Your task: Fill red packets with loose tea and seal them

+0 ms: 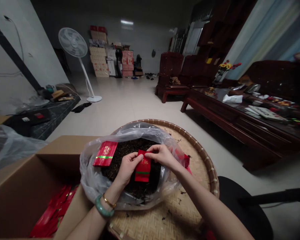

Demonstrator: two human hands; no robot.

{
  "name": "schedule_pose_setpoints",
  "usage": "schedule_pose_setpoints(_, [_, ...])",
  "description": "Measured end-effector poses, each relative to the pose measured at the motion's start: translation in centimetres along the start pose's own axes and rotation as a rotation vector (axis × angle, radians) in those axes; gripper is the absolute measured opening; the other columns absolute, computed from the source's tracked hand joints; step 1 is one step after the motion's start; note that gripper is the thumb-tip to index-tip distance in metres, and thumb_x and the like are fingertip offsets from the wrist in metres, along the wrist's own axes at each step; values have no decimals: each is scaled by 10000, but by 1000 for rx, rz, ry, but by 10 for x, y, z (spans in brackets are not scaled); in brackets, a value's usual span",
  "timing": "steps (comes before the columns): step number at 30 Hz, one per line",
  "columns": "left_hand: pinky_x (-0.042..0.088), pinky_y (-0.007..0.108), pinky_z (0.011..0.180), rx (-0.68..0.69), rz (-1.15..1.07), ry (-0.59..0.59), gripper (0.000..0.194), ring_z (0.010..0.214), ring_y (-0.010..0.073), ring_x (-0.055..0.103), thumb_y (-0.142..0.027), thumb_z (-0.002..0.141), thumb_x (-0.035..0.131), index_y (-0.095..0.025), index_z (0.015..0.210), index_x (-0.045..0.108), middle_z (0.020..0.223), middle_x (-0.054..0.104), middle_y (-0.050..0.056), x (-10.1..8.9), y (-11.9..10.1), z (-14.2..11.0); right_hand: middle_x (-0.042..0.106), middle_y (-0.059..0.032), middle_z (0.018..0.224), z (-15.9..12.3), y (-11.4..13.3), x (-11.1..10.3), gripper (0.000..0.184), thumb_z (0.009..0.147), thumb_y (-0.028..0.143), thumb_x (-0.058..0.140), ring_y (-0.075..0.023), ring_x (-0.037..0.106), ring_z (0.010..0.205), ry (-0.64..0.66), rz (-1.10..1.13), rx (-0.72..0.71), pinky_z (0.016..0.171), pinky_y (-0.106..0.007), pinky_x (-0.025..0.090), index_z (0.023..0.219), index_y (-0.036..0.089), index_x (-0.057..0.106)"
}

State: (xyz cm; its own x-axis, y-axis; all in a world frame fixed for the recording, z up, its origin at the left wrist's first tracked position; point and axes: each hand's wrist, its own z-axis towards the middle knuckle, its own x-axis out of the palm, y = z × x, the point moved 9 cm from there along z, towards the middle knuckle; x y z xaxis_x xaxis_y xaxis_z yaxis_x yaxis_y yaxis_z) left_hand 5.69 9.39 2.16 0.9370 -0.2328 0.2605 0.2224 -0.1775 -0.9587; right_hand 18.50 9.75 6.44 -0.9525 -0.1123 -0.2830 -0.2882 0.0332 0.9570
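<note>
Between my two hands is a small red tea packet (142, 170) with a green band and gold lettering. My left hand (127, 168) pinches its upper left edge between thumb and finger. At its top right corner, my right hand (161, 155) pinches too. Below the packet lies a heap of dark loose tea leaves (125, 148) inside a clear plastic bag (90, 173) with its mouth spread wide. A second red packet (105, 153) rests on the left side of the heap. Whether the held packet's top is sealed I cannot tell.
The bag sits on a round woven bamboo tray (180, 213) with scattered leaves. At left, a cardboard box (17, 186) holds several red packets (56, 208). A black round base (242, 206) stands at right, a dark wooden table (230, 120) beyond, and a white fan (83, 71) farther off.
</note>
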Motion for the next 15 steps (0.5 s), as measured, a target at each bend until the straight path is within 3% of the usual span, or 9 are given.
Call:
schedule_pose_setpoints(6, [437,184,549,-86,-59,56,368,539,99,586,-402,549,813,-114,726,669,640,687,10,7,8,1,574,19,539,1,-10,3,237,634,358,694,-68,429,438,18,36,-3,407,-194,324,696,130,684])
schedule_pose_setpoints(15, [462,214,602,-98,-77,49,372,594,131,617,-404,583,798,-102,785,720,687,715,49,5,16,0,597,12,494,0,-15,0,234,604,351,736,-80,486,420,1,90,26,422,-199,357,671,128,707])
